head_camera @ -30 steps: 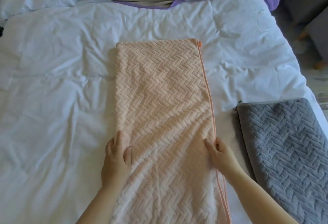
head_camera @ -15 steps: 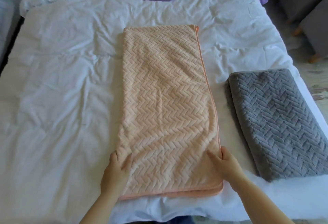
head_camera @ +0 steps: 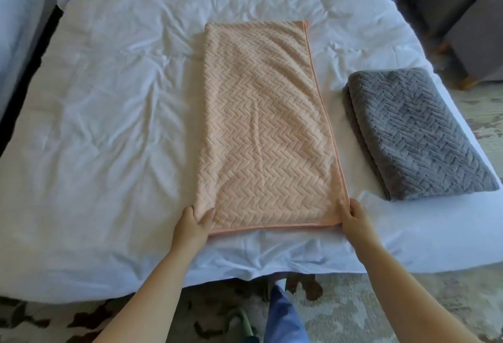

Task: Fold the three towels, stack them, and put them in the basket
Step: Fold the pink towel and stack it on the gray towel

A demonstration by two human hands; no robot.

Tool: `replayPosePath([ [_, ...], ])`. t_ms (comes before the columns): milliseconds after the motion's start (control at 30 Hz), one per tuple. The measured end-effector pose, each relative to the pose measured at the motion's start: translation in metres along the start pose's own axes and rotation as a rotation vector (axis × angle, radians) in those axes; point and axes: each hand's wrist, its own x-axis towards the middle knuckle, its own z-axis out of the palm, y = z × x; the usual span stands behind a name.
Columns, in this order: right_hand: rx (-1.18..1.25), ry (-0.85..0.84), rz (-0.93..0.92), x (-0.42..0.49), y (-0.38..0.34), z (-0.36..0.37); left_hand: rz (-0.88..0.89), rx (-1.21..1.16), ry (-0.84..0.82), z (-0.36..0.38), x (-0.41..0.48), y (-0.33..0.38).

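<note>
Pinching, it seemed, both near corners of the peach towel (head_camera: 261,130), we had our left hand (head_camera: 192,227) at seven o'clock and our right hand (head_camera: 353,220) at five; the folded grey towel (head_camera: 416,136) lay at three.

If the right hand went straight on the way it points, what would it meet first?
The peach towel, whose near corner the right hand grips; it points along that towel. The grey towel seems off to the side.

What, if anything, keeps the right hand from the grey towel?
Probably nothing: the right hand pinches a corner of the peach towel; only bare sheet separates it from the grey towel.
</note>
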Motion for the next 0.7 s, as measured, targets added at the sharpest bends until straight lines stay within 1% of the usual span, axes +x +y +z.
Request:
replayPosePath([
  [33, 0.058, -0.011, 0.016, -0.001, 0.000, 0.001, -0.017, -0.067, -0.034, -0.001, -0.004, -0.004],
  [100, 0.180, 0.002, 0.042, -0.004, -0.003, 0.002, -0.039, -0.301, -0.079, -0.008, -0.013, -0.008],
  [133, 0.233, 0.027, 0.048, -0.006, -0.004, 0.002, -0.031, -0.383, -0.063, -0.012, -0.017, -0.010],
  [167, 0.258, 0.057, 0.058, -0.009, -0.003, 0.001, -0.021, -0.398, -0.037, -0.015, -0.021, -0.013],
  [267, 0.174, 0.117, 0.106, -0.031, 0.013, 0.001, -0.040, -0.319, 0.009, -0.015, -0.040, -0.027],
  [333, 0.188, 0.090, 0.086, -0.047, 0.022, -0.001, -0.027, -0.384, 0.037, -0.015, -0.054, -0.034],
  [400, 0.189, 0.079, -0.010, -0.057, 0.022, -0.007, 0.071, -0.420, 0.062, -0.021, -0.066, -0.035],
  [433, 0.121, 0.092, -0.086, -0.061, 0.019, -0.011, 0.147, -0.397, 0.051, -0.025, -0.069, -0.034],
  [500, 0.023, 0.093, -0.223, -0.065, 0.008, -0.019, 0.268, -0.311, -0.024, -0.036, -0.072, -0.029],
  [533, 0.004, 0.080, -0.260, -0.066, 0.002, -0.022, 0.301, -0.276, -0.060, -0.043, -0.074, -0.026],
  [667, -0.054, -0.039, -0.278, -0.069, -0.025, -0.039, 0.392, -0.213, -0.206, -0.070, -0.072, -0.014],
  [700, -0.084, -0.080, -0.301, -0.068, -0.030, -0.043, 0.426, -0.171, -0.218, -0.075, -0.069, -0.012],
])
